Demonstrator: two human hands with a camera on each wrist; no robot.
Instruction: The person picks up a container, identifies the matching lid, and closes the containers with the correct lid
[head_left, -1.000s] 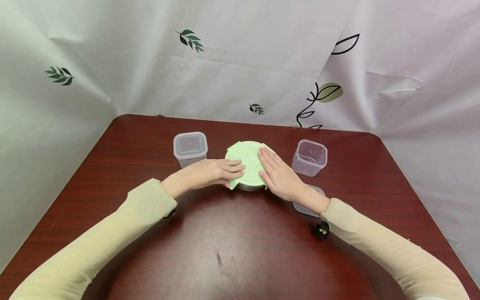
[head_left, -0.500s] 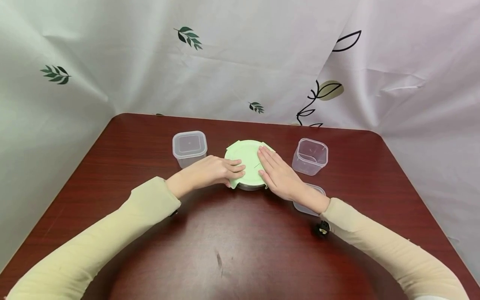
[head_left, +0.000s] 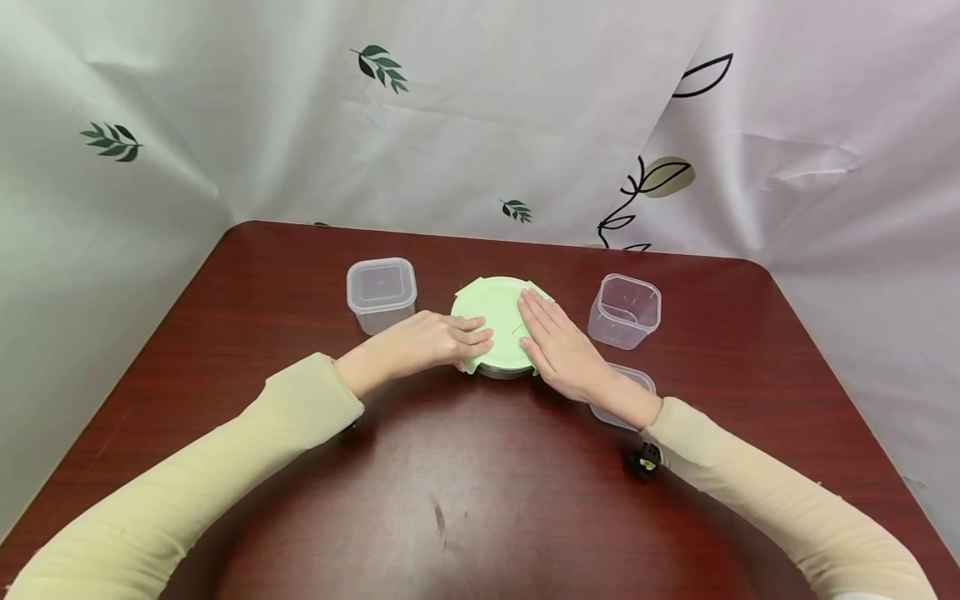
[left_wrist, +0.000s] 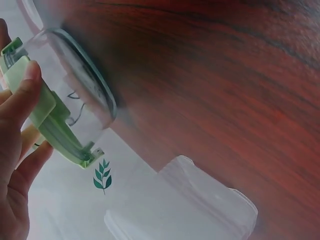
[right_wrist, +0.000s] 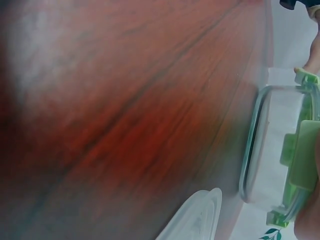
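Note:
A round glass food container [head_left: 504, 372] with a pale green clip lid [head_left: 497, 302] stands on the table between both hands. My left hand [head_left: 429, 340] grips the lid's left edge, fingers over the top. Its thumb lies on a green side latch [left_wrist: 39, 95] in the left wrist view. Across the lid's right part my right hand [head_left: 564, 354] rests flat, fingers straight and together. Its palm side is close against the right latch [right_wrist: 303, 157] in the right wrist view. Clear glass walls show below the lid in both wrist views.
Behind my left hand stands a clear plastic tub [head_left: 382, 292] with its lid on. An uncovered clear tub [head_left: 624, 312] is at the right. A loose clear lid [head_left: 622, 398] lies partly under my right wrist. A patterned white cloth [head_left: 465, 125] hangs behind the table [head_left: 442, 467].
The left wrist and forearm have shifted slightly to the right and up, fingers still on the lid. The right hand keeps its place; the view has tilted a little.

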